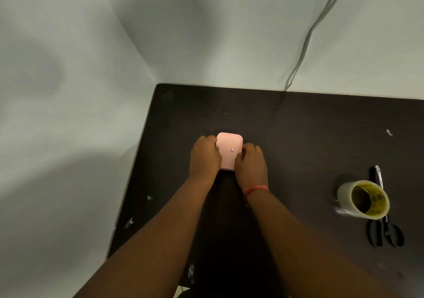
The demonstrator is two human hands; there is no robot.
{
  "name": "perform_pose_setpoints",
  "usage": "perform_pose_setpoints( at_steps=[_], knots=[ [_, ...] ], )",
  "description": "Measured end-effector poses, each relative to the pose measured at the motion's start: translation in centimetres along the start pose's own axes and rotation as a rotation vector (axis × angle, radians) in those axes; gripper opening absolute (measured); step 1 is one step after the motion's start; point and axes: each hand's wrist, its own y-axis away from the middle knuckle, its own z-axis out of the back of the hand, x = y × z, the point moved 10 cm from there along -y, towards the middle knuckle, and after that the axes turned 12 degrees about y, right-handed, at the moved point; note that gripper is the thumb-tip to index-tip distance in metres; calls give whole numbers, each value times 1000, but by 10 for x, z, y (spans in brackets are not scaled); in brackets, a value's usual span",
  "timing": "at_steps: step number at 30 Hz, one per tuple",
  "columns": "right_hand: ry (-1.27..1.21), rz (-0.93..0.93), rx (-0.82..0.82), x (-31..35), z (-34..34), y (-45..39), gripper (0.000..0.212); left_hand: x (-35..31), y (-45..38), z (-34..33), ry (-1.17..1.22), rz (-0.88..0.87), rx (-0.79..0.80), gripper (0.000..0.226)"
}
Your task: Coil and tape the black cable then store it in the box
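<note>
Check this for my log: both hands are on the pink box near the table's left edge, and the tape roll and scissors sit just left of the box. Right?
Not quite. In the head view, both the left hand and right hand are on the pink box, but the tape roll and scissors lie far to its right, not left.

Pink box (229,147), rounded corners, lid on, small red-edged label on top near its right side. Sits flat on dark worktop (298,137), mid-left, w/ hands pressed on both sides. Cable not visible.
</note>
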Motion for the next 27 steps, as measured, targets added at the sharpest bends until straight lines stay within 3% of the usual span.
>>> perform_pose_setpoints(
  at_steps=[17,24,27],
  knots=[
    [-136,-170,95,-12,-18,-9,13,25,-14,-9,97,91,36,14],
    [-238,-276,210,-22,-25,-20,9,38,-21,-17,178,217,103,14],
    [-257,-268,265,-24,-26,-20,15,33,-24,-15,104,174,126,16]
  ],
)
